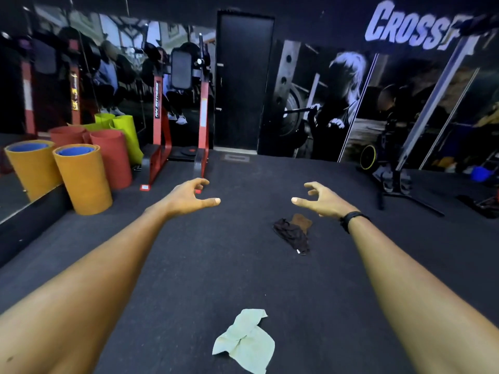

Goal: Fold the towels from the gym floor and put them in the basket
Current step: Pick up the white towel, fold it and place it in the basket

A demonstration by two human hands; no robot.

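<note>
Seemingly at the very start of the job, the head view shows both arms stretched forward over the dark gym floor, the left hand and the right hand held apart in the air with fingers loosely spread and nothing in either, a posture that reads as reaching ahead before bending to collect. A crumpled pale green towel lies nearest, low between the forearms, while a dark brown towel lies bunched against a lighter brown cloth farther out, just below the right hand. No basket appears anywhere in view; rolled mats stand at the left wall, likely stored out of the way.
</note>
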